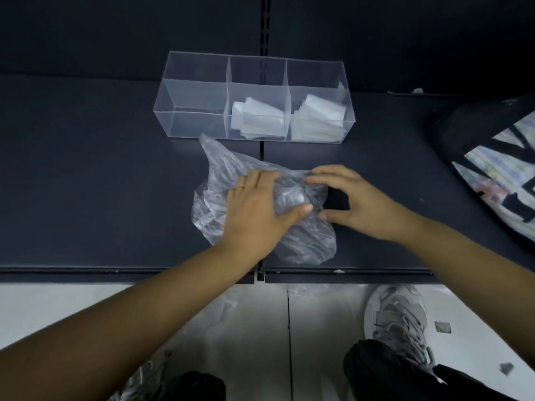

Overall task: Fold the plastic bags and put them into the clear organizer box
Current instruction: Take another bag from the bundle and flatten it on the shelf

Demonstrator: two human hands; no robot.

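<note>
The left stretch of the dark shelf [86, 183] offers the widest room for spreading anything out, bounded below by the shelf's front lip [115, 270], past which the floor drops away. In the upper middle of the frame stands the clear organizer box [194, 123]: its left compartment shows no bags, the middle one holds a few folded bags [257, 120], and the right one holds a fuller stack [318, 123]. Just below the box, its upper tip nearly reaching the box's front wall, lies the crumpled plastic bag [225, 166], not yet flattened or folded. The left hand [254, 206] presses on it with fingers laid fairly straight and close together, thumb stretched out to the right. The right hand [359, 201] sits at the bag's right side, its fingers and thumb held apart in an arc with the tips touching the film; whether they pinch any of it I cannot tell. The likely trouble is air trapped in the puffed lower part: pressing there could make the slick film slide under the palm, so a fold would come out crooked or spring back. The bag's lower bulge lies near the front lip, so a pull towards the body could carry it off the shelf. To the right there is less room, since a black patterned bag [498, 175] crowds the frame's right edge.
</note>
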